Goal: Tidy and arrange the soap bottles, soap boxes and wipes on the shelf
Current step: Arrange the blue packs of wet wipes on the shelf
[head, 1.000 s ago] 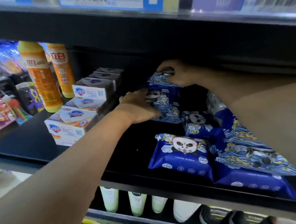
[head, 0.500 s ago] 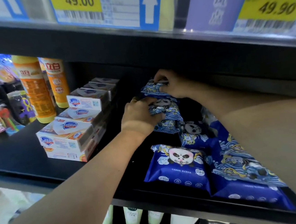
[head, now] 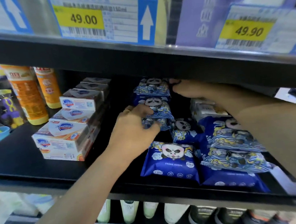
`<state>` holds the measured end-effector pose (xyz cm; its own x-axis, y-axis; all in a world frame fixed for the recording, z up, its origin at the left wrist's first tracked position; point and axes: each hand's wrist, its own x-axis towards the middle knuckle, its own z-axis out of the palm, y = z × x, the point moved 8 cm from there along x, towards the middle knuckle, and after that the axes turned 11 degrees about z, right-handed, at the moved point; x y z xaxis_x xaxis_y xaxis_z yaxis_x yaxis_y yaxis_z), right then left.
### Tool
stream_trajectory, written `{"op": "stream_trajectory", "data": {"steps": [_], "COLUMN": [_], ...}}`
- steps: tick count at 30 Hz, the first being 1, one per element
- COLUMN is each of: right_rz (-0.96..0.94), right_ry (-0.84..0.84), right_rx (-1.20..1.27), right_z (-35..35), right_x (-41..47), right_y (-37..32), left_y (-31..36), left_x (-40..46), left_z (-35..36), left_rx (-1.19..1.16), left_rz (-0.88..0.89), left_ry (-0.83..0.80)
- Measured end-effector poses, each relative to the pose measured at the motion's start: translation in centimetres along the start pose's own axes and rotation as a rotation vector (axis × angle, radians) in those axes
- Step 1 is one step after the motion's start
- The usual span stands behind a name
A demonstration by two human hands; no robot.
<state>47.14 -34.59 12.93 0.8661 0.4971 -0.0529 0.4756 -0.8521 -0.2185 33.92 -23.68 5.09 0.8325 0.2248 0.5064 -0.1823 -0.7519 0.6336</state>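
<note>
Leftmost on the black shelf [head: 21, 156]: blurred toys in clear packaging [head: 2, 109], then two orange soap bottles [head: 32, 97] upright side by side. Just right of them, white soap boxes [head: 62, 136] in two-high stacks, running back in a row toward the rear wall. Mid-frame, left hand [head: 136, 125], ring on one finger, fingers curled round the lower packs of an upright stack of small blue panda wipes [head: 153, 104] near the back. Right hand [head: 192, 91], reaching in under the lip of the upper shelf [head: 138, 58], fingertips pinched at the stack's top right corner; grip partly hidden in shadow. Close in front of the stack, one more small pack [head: 183, 128] on its side; nearer the front edge, a large flat panda wipes pack [head: 170, 160], face up. Further right, a loose heap of wave-patterned packs [head: 232, 149] over another large blue pack [head: 229, 179], partly covered by the right forearm. Behind the heap, a white-wrapped bundle [head: 206, 108], mostly hidden. Overhead, price tags reading 49.00 [head: 84, 20] and 49.90 [head: 247, 30]. Below, pale bottle caps [head: 129, 209] on the lower shelf.
</note>
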Motion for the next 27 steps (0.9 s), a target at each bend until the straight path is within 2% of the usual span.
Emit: {"op": "stream_trajectory", "data": {"steps": [3,6,8,12,21,27], "right_rz": [0.061,0.209,0.272,0.347,0.399,0.463], "right_ry": [-0.044,-0.205,-0.313,-0.444,-0.369,-0.434], "right_rx": [-0.055,-0.221,-0.299,-0.278,-0.33,-0.243], "right_z": [0.0,1.8,3.1,5.8,8.0,7.1], "right_x": [-0.7,-1.0,-1.6,-2.5,-0.8,-1.1], "right_y": [1.5,4.1,4.4,4.1,4.0,4.3], "left_y": [2.2,2.7,2.8,3.5,1.1,-1.0], "left_x": [-2.6,-4.7,-5.0,-4.4,-5.4,-5.6], "left_z": [2.1,4.5,5.1,4.8,1.5,-0.6], "left_rx": [-0.035,0.07,0.194,0.296,0.302,0.264], "left_rz": [0.085,0.111,0.172,0.255,0.222,0.17], "left_ry": [-0.312,-0.621,-0.71,-0.656,-0.594,-0.578]}}
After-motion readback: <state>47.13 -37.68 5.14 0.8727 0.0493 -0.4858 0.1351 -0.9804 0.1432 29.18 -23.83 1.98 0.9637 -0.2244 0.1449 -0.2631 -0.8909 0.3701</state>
